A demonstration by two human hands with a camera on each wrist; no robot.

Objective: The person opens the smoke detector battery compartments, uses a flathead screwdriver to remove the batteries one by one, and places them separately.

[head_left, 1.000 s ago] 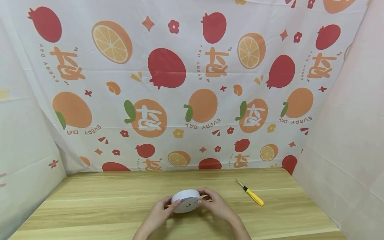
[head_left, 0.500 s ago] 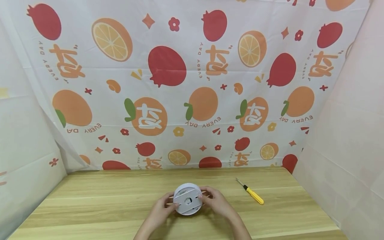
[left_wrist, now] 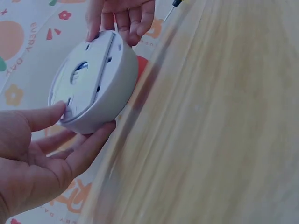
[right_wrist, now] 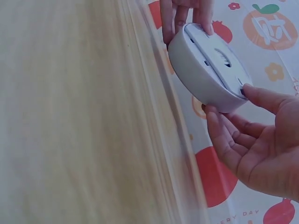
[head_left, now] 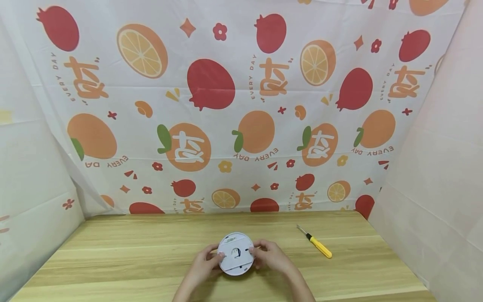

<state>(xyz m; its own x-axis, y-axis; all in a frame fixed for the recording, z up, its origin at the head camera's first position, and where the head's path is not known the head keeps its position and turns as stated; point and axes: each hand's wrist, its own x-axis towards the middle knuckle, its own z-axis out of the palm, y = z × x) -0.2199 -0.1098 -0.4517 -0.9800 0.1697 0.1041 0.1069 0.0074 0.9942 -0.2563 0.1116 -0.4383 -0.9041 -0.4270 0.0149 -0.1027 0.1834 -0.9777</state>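
Observation:
Both hands hold a round white device (head_left: pixel 231 263), a shallow drum whose flat face has a raised plate, small slots and a central hole. That face is turned up towards the head camera. The left hand (head_left: pixel 203 265) grips its left edge, thumb on the plate. Opposite it, the right hand (head_left: pixel 274 256) grips the right edge, its thumb also on the face. In the left wrist view the device (left_wrist: pixel 106 101) is tilted, with fingers behind and under its smooth side wall. The right wrist view shows the device (right_wrist: pixel 198 77) from the other side. Its far face is hidden.
A screwdriver (head_left: pixel 320 247) with a yellow and black handle lies on the wooden table (head_left: pixel 132 256) to the right of the hands. Behind the table hangs a fruit-printed cloth (head_left: pixel 234 176), and pale cloth sides stand at left and right.
The device has been tilted up between the hands: its slotted face, seen at a slant one second ago, now faces the head camera. Both hands keep their grip. The screwdriver has not moved.

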